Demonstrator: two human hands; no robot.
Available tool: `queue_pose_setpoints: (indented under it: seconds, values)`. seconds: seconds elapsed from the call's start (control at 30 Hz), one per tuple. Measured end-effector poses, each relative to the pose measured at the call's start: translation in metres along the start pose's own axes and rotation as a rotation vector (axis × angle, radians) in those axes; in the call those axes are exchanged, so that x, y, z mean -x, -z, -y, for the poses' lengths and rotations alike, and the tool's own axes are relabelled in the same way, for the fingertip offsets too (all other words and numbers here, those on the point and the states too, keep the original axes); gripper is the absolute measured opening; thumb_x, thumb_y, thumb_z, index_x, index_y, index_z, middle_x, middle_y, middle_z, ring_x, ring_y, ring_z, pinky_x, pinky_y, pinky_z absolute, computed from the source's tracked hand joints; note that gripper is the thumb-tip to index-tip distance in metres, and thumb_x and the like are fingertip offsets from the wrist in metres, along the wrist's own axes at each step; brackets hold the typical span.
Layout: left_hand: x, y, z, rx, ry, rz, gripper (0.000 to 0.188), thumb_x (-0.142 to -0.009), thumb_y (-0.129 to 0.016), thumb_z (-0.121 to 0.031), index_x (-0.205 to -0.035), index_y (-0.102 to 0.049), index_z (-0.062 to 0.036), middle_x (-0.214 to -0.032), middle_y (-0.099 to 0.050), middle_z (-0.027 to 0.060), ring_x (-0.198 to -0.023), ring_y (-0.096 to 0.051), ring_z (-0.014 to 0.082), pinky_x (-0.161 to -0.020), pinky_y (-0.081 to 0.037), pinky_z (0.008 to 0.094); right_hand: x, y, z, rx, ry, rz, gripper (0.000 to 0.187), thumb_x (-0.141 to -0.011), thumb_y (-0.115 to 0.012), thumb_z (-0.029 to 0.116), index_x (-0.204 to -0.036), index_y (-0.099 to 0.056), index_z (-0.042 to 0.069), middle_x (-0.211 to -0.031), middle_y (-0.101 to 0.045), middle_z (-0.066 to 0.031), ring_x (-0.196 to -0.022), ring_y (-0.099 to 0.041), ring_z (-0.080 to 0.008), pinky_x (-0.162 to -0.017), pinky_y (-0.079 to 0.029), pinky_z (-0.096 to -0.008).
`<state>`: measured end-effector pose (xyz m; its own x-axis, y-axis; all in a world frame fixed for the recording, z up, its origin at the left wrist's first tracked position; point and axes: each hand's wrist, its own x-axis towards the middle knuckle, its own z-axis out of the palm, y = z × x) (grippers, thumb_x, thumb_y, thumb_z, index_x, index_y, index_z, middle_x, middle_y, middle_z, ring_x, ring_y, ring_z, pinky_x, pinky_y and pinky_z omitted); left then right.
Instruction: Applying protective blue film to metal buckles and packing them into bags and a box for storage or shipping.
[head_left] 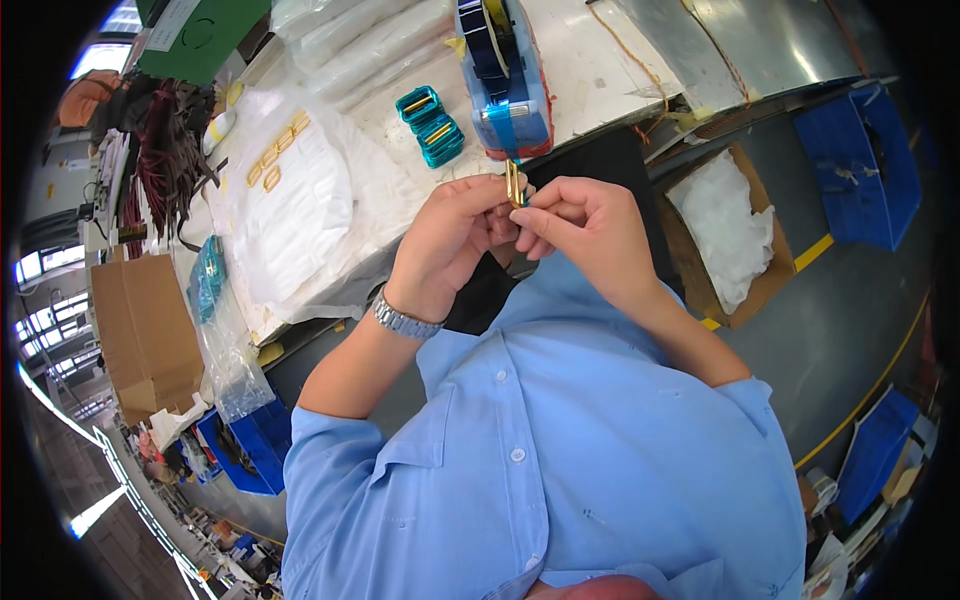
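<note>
Several gold metal loops (278, 150) lie on white plastic sheeting (300, 225) across a white worktable (590, 80) in a cluttered workshop. Right of the table's near edge, grey floor (800, 330) spreads around an open brown cardboard box (780, 268). Just before a blue tape dispenser (513, 125), left hand (450, 240) and right hand (598, 235), fingers bent, pinch one elongated gold metal piece (514, 184).

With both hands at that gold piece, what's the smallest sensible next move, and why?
Probably press blue tape onto the gold piece with the right hand while the left hand steadies it: both hands' fingertips meet at the piece, the tape dispenser stands just beyond, and two teal-wrapped items showing gold lie nearby.
</note>
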<state>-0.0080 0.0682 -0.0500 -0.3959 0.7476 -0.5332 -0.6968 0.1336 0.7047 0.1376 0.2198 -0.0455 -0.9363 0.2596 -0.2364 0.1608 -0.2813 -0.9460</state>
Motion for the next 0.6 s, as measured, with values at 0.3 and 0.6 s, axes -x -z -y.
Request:
queue_pose_setpoints:
  seconds: [0.3, 0.6]
  values:
    - [-0.001, -0.004, -0.021, 0.094, 0.183, -0.033, 0.019, -0.105, -0.064, -0.017, -0.098, -0.072, -0.0014, -0.081, -0.067, 0.0005, -0.070, -0.057, 0.0102, -0.067, -0.047, 0.0250, -0.026, 0.010, 0.001, 0.122, 0.269, 0.001, 0.050, -0.093, -0.082, 0.006, -0.139, -0.064, -0.007, -0.131, -0.075, -0.0136, -0.116, -0.073, -0.0177, -0.102, -0.057, -0.0324]
    - [0.001, -0.014, -0.027, 0.099, 0.217, -0.081, 0.017, -0.106, -0.065, -0.020, -0.103, -0.073, -0.0059, -0.085, -0.069, -0.0012, -0.072, -0.061, 0.0096, -0.068, -0.049, 0.0278, -0.030, 0.004, 0.002, 0.169, 0.271, 0.001, 0.051, -0.094, -0.081, 0.004, -0.140, -0.063, -0.010, -0.132, -0.075, -0.0162, -0.120, -0.071, -0.0184, -0.106, -0.056, -0.0332]
